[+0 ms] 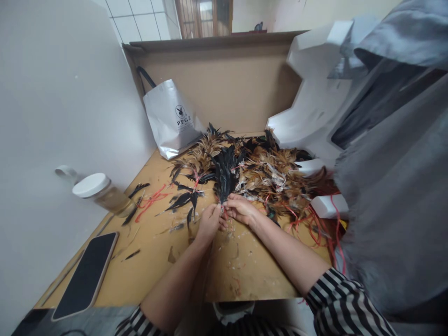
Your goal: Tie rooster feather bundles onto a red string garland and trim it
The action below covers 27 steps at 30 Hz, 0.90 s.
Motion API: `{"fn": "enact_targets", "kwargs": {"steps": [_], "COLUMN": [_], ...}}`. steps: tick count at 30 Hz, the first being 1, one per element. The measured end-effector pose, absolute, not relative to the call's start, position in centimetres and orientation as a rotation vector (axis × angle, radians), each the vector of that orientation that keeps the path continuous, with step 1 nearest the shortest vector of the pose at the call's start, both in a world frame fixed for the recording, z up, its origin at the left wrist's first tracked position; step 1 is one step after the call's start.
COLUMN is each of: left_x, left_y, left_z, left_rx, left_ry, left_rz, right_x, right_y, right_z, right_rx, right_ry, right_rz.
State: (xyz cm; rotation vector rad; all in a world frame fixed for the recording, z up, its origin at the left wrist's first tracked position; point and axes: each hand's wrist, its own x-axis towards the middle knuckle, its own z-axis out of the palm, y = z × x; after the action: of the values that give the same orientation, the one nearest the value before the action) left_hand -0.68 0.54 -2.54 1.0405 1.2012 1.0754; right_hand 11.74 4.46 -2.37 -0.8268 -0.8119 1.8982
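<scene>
A bunch of black feathers [226,169] stands out from between my hands, its tips pointing away from me. My left hand [210,223] pinches the quill end of this bunch from the left. From the other side, my right hand [241,209] has its fingers closed on the same end, touching or nearly touching the left. A bit of red string [224,213] shows at the fingertips; how it runs round the quills is hidden. Behind the bunch lies a heap of brown and black feathers [269,175]. Loose black feathers [184,200] lie left of my hands.
A phone [86,275] and a lidded jar [105,193] stand along the left side, with red string pieces [151,201] nearby. A silver bag [171,119] leans at the back. White foam [308,102] and grey cloth [395,186] border the right, beside tangled red string [317,228].
</scene>
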Motion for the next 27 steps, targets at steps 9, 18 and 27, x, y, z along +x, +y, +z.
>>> {"fn": "enact_targets", "kwargs": {"steps": [9, 18, 27], "left_x": [-0.9, -1.1, -1.4], "left_y": [-0.2, 0.0, 0.4], "left_z": [-1.7, -2.1, -3.0], "left_rx": [1.179, 1.286, 1.105], "left_ry": [1.268, 1.345, 1.243], "left_rz": [1.127, 1.106, 1.046], "right_x": [11.8, 11.6, 11.8], "right_y": [4.3, 4.0, 4.2], "right_z": [-2.3, -1.5, -2.0], "right_rx": [-0.800, -0.975, -1.021], "right_ry": [-0.912, -0.790, -0.994], "right_rz": [1.895, 1.889, 1.816]}}
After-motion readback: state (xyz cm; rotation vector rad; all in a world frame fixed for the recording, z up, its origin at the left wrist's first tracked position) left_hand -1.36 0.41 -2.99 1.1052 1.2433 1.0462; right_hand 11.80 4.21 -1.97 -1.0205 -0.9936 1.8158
